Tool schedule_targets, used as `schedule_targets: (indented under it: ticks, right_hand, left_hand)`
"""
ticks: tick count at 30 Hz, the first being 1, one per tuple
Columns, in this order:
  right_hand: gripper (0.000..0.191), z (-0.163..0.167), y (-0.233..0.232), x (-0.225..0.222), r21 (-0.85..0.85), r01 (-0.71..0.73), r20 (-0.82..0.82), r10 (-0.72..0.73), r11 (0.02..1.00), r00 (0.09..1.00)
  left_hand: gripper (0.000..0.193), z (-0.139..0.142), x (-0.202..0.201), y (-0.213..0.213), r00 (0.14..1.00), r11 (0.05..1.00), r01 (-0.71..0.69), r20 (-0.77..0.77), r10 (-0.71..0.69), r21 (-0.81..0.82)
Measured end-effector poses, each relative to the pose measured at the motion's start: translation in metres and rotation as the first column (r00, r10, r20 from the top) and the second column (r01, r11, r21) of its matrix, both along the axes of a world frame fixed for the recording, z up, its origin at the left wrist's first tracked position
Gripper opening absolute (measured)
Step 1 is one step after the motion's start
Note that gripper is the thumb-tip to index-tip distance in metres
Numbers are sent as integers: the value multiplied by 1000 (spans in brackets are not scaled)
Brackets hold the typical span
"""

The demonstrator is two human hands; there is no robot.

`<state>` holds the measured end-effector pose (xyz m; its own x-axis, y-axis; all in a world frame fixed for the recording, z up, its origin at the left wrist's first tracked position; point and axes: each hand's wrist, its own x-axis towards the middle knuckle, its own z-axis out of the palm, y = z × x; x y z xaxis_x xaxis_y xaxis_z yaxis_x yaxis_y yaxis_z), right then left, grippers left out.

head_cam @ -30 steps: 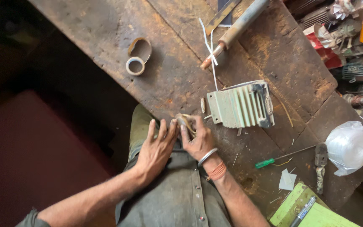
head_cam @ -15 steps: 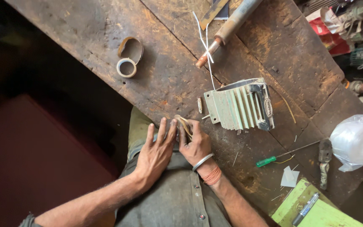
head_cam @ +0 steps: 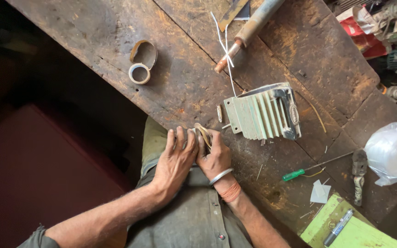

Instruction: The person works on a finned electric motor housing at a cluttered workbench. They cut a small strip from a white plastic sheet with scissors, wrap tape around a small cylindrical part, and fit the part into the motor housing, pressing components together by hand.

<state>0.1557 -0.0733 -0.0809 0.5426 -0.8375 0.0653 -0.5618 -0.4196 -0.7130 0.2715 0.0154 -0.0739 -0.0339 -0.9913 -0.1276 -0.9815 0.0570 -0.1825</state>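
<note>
My hands meet at the near edge of a worn wooden workbench (head_cam: 184, 87). My right hand (head_cam: 214, 158), with a metal bangle and red thread at the wrist, pinches a curled tan strip (head_cam: 203, 133) between thumb and fingers. My left hand (head_cam: 175, 158) lies flat beside it with fingers spread, fingertips close to the strip, gripping nothing that I can see. A finned grey-green metal housing (head_cam: 263, 112) stands just beyond my right hand.
Two tape rolls (head_cam: 139, 73) lie at the far left of the bench. Farther back lie a copper-tipped pipe (head_cam: 249, 30) and white wires (head_cam: 224, 43). A green-handled screwdriver (head_cam: 299, 173), pliers (head_cam: 358, 177), a clear plastic bag (head_cam: 391, 151) and a green box (head_cam: 354, 234) are on the right.
Both hands stay at the bench edge on the tan strip; the fingers shift only slightly. The view has drifted a little.
</note>
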Motion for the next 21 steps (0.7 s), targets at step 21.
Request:
schedule_targets:
  ticks: [21]
  right_hand:
    - [49, 54, -30, -110, 85, 189, -544, -113, 978, 831]
  left_hand:
    - [44, 10, 19, -54, 768, 972, -228, -625, 140, -62]
